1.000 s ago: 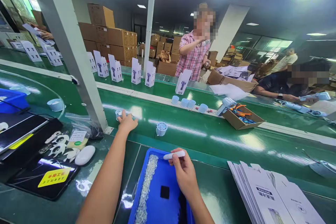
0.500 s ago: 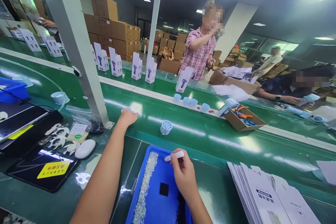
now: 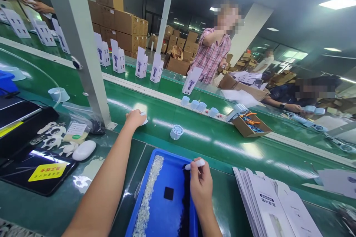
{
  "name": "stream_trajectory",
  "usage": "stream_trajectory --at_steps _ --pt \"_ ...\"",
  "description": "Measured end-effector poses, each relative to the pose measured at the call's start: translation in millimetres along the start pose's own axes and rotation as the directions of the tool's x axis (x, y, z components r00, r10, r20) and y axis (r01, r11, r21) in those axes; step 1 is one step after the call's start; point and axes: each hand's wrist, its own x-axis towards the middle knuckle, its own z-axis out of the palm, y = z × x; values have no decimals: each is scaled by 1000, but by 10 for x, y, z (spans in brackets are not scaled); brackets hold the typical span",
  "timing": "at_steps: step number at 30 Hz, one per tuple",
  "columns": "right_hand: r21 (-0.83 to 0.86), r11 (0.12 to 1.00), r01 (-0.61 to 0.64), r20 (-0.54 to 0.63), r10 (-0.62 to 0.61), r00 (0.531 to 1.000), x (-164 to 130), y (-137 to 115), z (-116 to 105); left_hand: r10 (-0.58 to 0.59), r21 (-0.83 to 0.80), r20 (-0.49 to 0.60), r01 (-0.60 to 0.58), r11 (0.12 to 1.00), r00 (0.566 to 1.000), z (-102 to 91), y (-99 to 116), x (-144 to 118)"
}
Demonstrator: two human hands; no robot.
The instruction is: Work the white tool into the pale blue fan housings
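A long green conveyor belt (image 3: 211,144) runs across beyond the fingers of both hands, and the green tabletop (image 3: 69,200) lies on the near side of them. Just right of the right hand's fingers a fanned stack of flat white printed cartons (image 3: 275,207) rests on the tabletop. Under those fingers sits a shallow blue plastic tray (image 3: 164,211), with a strip of small clear beads along its left side and a small black square near its middle. The left hand (image 3: 135,118) is stretched out onto the belt, its fingers curled down over a small pale blue round plastic part (image 3: 144,121), of which only an edge shows beside the fingertips. A second pale blue round grille part (image 3: 176,132) stands on the belt, to the right of the left fingers and apart from them. The right hand (image 3: 200,185) hovers over the tray's far edge, fingers pinched around a short white cylindrical stick (image 3: 195,164) lying crosswise above the knuckles.
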Motion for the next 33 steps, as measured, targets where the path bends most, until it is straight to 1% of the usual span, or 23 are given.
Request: stream_trajectory --at_steps 3,5,7,9,11,14,18,22,27,30,33 --pt "-3 1000 7 21 -7 1000 10 5 13 -12 -44 -26 11 999 1000 -19 -9 13" --pt "-8 1000 18 21 -18 1000 18 12 19 -23 -109 -33 19 994 999 -46 -1 2" --pt "-6 1000 24 19 -24 1000 20 28 24 -28 -206 -29 22 978 999 -81 23 -27" --pt "2 1000 18 26 -18 999 13 50 25 -26 -333 -15 19 943 1000 -121 61 -72" --pt "9 1000 4 45 -5 999 1 68 20 -8 -483 4 9 875 1000 -166 109 -125" --pt "0 1000 -2 86 2 996 -16 74 9 40 -691 23 -13 723 999 -245 197 -212" --pt "-9 1000 7 84 -6 996 -5 45 15 107 -859 11 -46 511 994 -371 329 -347" --pt "-48 997 58 101 -53 994 50 10 53 167 -940 1 -56 338 986 -475 454 -500" --pt "-79 991 110 162 -96 982 89 -94 36 244 -983 2 -43 178 970 -527 576 -650" --pt "-61 993 105 156 -94 983 -39 -197 -20 278 -994 10 -22 112 960 -527 648 -728" --pt "-20 993 121 130 -117 985 -271 -252 -20 312 -998 36 17 65 949 -504 725 -807"
